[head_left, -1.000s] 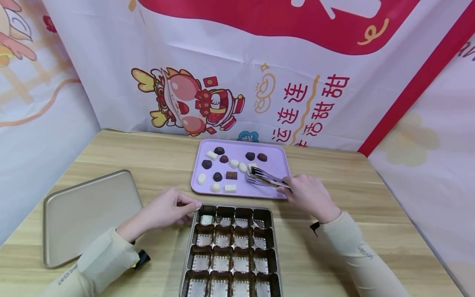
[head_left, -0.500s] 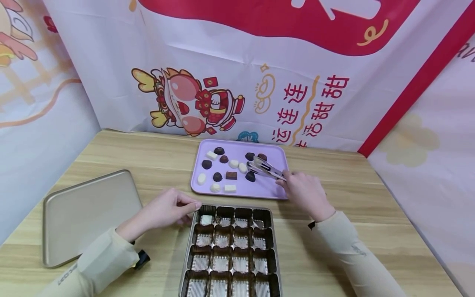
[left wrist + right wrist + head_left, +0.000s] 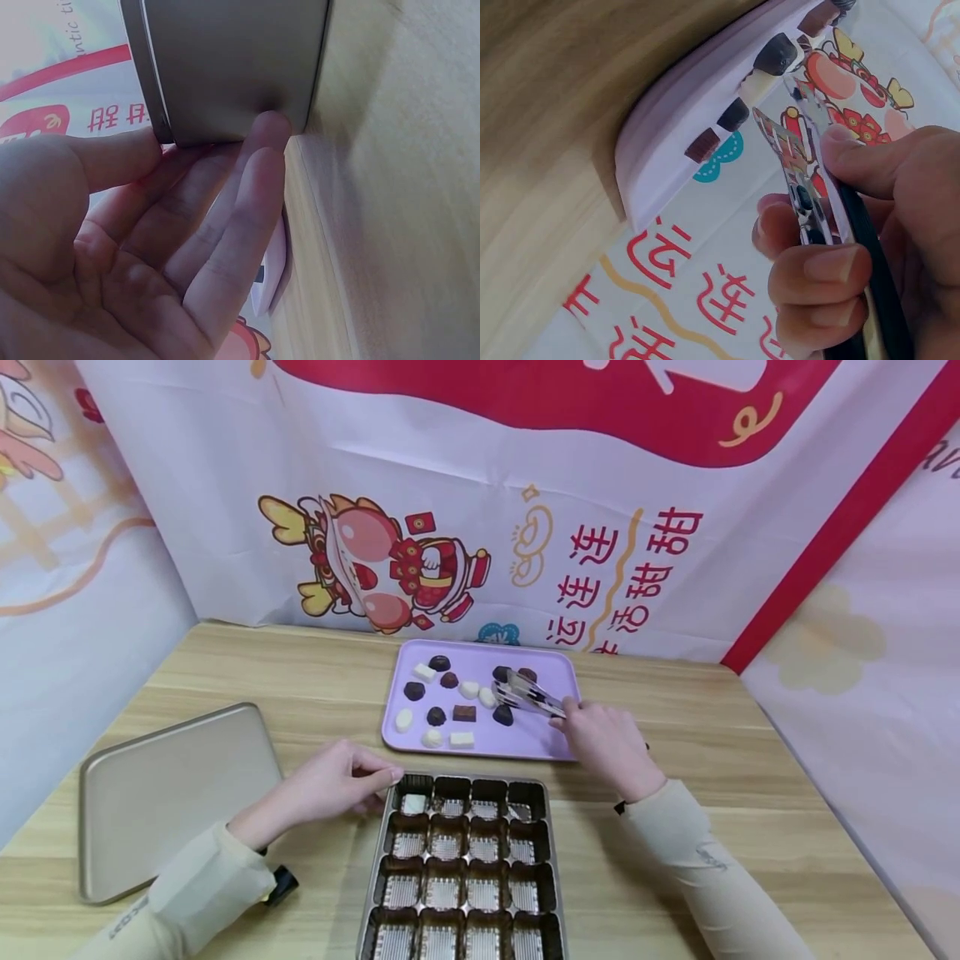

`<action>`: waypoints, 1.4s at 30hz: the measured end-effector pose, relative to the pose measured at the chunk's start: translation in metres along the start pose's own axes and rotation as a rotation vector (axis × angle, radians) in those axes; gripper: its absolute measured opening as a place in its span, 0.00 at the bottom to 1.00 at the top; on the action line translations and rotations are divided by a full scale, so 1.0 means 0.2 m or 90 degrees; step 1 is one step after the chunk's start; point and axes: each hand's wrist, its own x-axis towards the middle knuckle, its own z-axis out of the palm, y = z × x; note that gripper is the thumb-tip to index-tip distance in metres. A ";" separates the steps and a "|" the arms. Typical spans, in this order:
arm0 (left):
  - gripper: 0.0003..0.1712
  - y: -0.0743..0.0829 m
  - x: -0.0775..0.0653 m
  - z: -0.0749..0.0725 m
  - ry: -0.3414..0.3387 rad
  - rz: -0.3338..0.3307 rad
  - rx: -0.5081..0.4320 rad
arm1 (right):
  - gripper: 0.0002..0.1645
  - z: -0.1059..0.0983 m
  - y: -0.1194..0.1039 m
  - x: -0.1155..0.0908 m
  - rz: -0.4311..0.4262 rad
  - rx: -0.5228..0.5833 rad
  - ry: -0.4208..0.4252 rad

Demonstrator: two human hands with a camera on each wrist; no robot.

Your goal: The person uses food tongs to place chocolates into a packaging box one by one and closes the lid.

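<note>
The person's right grip [image 3: 609, 747], right of centre in the frame, was closed round a pair of metal tongs [image 3: 536, 695]. In the right wrist view the thumb lay along one arm of the tongs while curled fingers wrapped the other side, and the tips stood slightly apart. Those tips were over the right half of a purple tray [image 3: 528, 741], close to a dark chocolate [image 3: 502, 715] and several others; whether they touched a piece could not be told.

The left grip [image 3: 330, 781] held the upper left corner of a divided box [image 3: 442, 889] at the bottom centre. In the left wrist view the thumb pressed at the rim, and the fingers reached round the corner, with fingertips against the metal side. One white piece [image 3: 414, 803] sat in the box's upper left compartment.

The tray lay beyond the box, in the middle of the frame. White, brown and dark chocolates were scattered over it, among them a brown block [image 3: 464, 713] near the centre and a white block [image 3: 461, 740] by the near edge. At the lower left, a flat metal lid [image 3: 176, 793] rested on the wooden tabletop [image 3: 712, 752]. A printed cloth [image 3: 637, 468] with red lettering hung across the top.
</note>
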 end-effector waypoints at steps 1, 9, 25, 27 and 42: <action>0.12 0.00 0.00 0.00 0.001 -0.001 0.002 | 0.19 0.00 0.00 0.00 -0.001 -0.003 -0.002; 0.12 0.00 0.00 0.01 0.008 -0.005 0.013 | 0.21 0.00 0.00 0.00 -0.041 -0.071 0.024; 0.12 0.01 0.00 0.01 0.018 -0.001 0.036 | 0.14 -0.02 0.07 0.02 0.056 0.163 -0.181; 0.12 0.01 -0.01 0.01 0.019 0.003 0.037 | 0.15 -0.04 0.09 0.03 0.095 0.228 -0.231; 0.13 0.01 -0.01 0.01 0.016 -0.003 0.030 | 0.19 -0.09 0.00 -0.01 0.127 0.065 -0.087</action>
